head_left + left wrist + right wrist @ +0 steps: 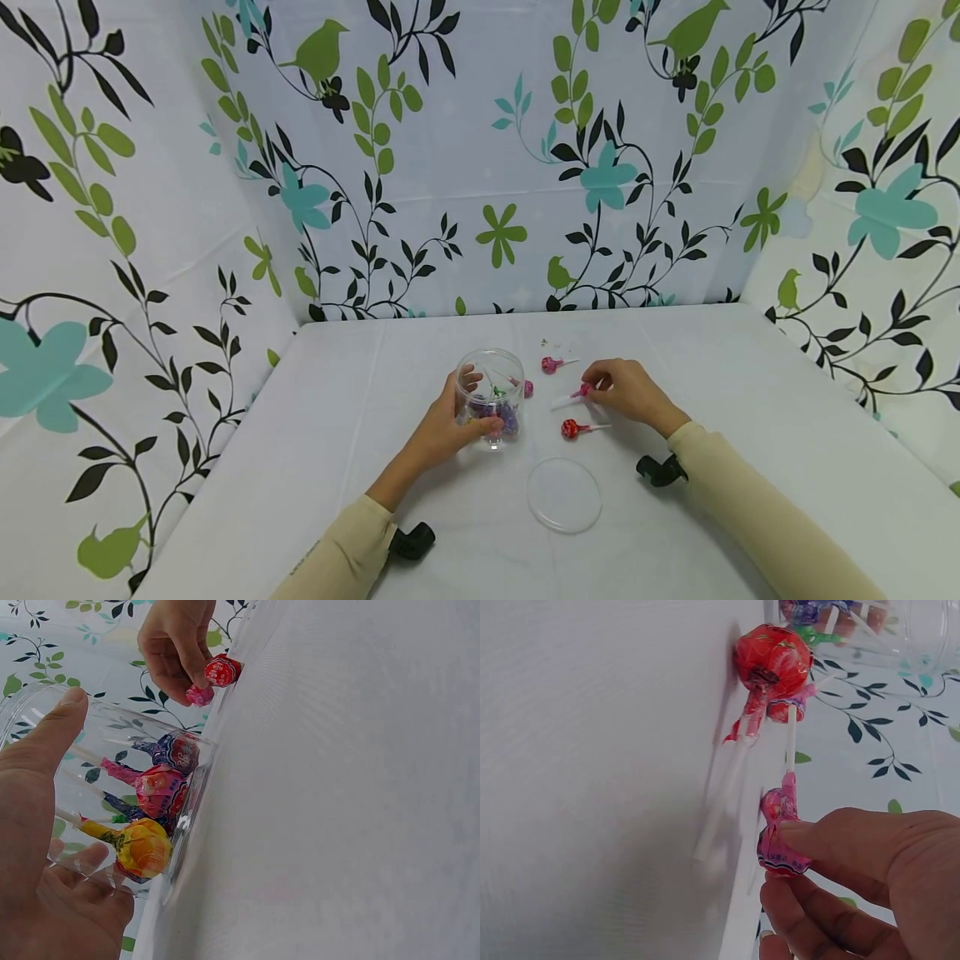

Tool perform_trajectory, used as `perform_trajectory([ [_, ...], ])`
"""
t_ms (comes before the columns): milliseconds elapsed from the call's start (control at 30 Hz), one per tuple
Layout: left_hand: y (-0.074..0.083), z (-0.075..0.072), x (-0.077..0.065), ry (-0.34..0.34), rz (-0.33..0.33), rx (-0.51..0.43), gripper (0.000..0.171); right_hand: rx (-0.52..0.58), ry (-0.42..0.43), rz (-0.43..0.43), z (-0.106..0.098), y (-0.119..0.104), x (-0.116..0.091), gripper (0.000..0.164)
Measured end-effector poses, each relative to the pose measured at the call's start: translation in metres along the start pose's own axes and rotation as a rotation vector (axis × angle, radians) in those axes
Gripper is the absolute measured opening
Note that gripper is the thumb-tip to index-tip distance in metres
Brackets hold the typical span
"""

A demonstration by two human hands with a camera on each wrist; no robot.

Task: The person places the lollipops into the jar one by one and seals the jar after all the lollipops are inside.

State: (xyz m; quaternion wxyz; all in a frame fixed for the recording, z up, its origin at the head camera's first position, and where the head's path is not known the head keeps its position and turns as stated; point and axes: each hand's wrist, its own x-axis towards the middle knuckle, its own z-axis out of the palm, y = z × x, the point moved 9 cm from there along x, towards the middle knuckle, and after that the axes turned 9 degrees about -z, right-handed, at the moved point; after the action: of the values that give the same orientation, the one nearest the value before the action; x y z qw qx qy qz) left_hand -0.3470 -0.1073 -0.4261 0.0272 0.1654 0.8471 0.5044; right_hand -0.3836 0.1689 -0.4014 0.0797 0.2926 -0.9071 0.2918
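A clear plastic jar (517, 367) with several wrapped lollipops inside is gripped by my left hand (442, 429), thumb on one side and fingers on the other. In the left wrist view a yellow lollipop (144, 849) and a pink one (161, 791) show through its wall. My right hand (630, 392) pinches a pink lollipop (776, 859) by its candy head, with the white stick pointing away from the fingers. Close to that hand, a red lollipop (572, 429) lies on the table. Two more lollipops lie farther back, one pink-red (551, 365) and one (528, 389) beside the jar.
A round clear lid (564, 496) lies flat on the white table (300, 500), in front of the jar. Tiny bits (551, 343) are scattered near the back. Leaf-and-bird patterned cloth (450, 183) hangs behind and at both sides.
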Motion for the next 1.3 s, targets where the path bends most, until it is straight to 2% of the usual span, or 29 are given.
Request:
perform_trajectory([
  [433,0.0,-0.001,0.0,0.001,-0.006,0.002,0.103,0.009,0.049,-0.018,-0.017,-0.015,0.007,0.019],
  [833,0.0,0.0,-0.001,-0.005,0.004,-0.015,0.101,0.003,0.122,-0.072,-0.046,-0.045,0.016,0.017],
  [1300,0.0,-0.001,0.0,-0.015,-0.004,-0.024,0.105,0.026,0.158,-0.12,-0.06,-0.075,0.024,0.018],
])
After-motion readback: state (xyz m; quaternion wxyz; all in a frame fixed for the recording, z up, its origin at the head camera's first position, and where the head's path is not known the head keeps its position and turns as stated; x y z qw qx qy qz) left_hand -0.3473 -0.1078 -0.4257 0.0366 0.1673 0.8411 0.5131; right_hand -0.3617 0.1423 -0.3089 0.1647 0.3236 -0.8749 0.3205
